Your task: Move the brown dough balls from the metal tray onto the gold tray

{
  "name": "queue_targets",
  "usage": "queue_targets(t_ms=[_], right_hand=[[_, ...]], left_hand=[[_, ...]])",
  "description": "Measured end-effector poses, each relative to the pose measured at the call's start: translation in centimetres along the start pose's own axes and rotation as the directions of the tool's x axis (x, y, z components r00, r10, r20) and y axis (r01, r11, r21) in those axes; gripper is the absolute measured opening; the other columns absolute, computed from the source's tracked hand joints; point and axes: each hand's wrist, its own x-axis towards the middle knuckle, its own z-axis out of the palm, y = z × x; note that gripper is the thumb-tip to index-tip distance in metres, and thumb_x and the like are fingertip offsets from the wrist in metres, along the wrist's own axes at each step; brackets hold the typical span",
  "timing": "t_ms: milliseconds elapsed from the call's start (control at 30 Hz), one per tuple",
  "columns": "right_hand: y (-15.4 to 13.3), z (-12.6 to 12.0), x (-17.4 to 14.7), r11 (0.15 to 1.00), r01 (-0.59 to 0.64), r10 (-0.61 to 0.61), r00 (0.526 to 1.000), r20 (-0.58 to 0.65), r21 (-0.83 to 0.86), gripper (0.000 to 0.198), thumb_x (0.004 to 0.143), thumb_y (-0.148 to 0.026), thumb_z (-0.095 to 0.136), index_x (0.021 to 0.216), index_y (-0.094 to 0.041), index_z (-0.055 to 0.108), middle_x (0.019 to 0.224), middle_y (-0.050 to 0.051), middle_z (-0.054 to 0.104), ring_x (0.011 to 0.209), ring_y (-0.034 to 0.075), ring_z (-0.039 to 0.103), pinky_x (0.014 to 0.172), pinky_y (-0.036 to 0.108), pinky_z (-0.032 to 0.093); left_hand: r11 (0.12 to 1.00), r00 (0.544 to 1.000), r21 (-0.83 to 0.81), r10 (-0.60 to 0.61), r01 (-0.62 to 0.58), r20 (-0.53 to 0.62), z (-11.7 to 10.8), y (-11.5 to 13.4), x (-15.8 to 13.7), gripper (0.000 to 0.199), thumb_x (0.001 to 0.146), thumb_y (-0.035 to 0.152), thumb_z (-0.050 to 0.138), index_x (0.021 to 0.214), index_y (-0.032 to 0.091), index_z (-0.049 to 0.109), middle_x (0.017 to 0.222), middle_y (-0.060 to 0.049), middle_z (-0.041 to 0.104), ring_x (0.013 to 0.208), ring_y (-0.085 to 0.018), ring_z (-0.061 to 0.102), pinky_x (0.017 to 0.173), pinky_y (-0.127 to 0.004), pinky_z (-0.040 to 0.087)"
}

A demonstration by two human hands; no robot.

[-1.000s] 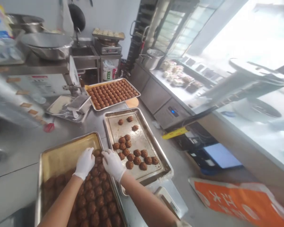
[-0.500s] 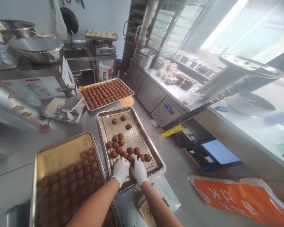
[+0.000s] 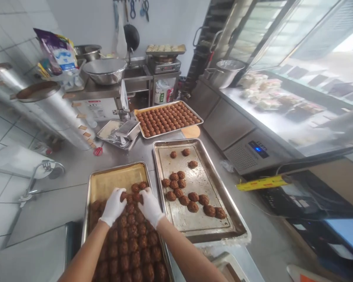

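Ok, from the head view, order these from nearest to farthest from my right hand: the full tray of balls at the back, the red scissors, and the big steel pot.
1. Red scissors, left, up from the right hand.
2. Full tray, straight ahead.
3. Steel pot, far right, on the counter.

Head camera — looking down, close over the counter (image 3: 61,196).
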Motion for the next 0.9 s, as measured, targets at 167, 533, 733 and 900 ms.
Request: queue_targets(t_ms=[167, 533, 733, 900], right_hand=[[-7.2, 7.8, 9.9, 0.854, 0.328, -0.194, 0.921, 0.337, -0.405, 0.035, 0.089, -0.018, 0.053, 0.122, -0.014, 0.065, 0.127, 0.021, 0.068, 0.115, 0.033, 0.07, 0.102, 0.05, 0.056], [-4.2, 4.3, 7.3, 0.884, 0.406, -0.346, 0.902, 0.26, -0.233, 0.056, 0.09, -0.039, 0.059, 0.144, -0.023, 0.056, 0.139, 0.015, 0.066, 0.128, 0.031, 0.062, 0.118, 0.055, 0.045], [7.5, -6.3, -1.9, 0.953, -0.262, 0.16, 0.862, -0.481, -0.151, 0.032, 0.099, -0.034, 0.042, 0.114, -0.019, 0.066, 0.118, 0.015, 0.067, 0.113, 0.027, 0.059, 0.104, 0.042, 0.048], [15.3, -8.7, -5.7, 0.862, -0.442, 0.353, 0.875, -0.333, -0.247, 0.04, 0.086, -0.024, 0.055, 0.125, -0.019, 0.062, 0.125, 0.018, 0.063, 0.11, 0.031, 0.06, 0.101, 0.044, 0.049]], left_hand=[[0.98, 0.994, 0.193, -0.059, 0.039, 0.096, -2.8, -6.9, 4.5, 0.047, 0.087, 0.009, 0.057, 0.133, 0.018, 0.055, 0.136, -0.016, 0.061, 0.131, -0.032, 0.06, 0.118, -0.049, 0.049], [0.967, 0.991, 0.25, 0.004, -0.039, 0.137, -1.5, -4.4, 5.3, 0.042, 0.093, 0.008, 0.044, 0.133, 0.014, 0.057, 0.137, -0.021, 0.066, 0.131, -0.035, 0.061, 0.116, -0.051, 0.049], [0.87, 0.876, 0.188, 0.4, -0.455, 0.268, 6.7, 9.0, 6.3, 0.029, 0.101, 0.017, 0.041, 0.119, 0.024, 0.063, 0.118, -0.011, 0.071, 0.115, -0.03, 0.066, 0.106, -0.045, 0.053], [0.825, 0.835, 0.297, 0.326, -0.48, 0.443, 16.2, 15.9, 5.7, 0.026, 0.092, 0.009, 0.047, 0.105, 0.016, 0.068, 0.106, -0.018, 0.072, 0.104, -0.035, 0.07, 0.092, -0.046, 0.058]])
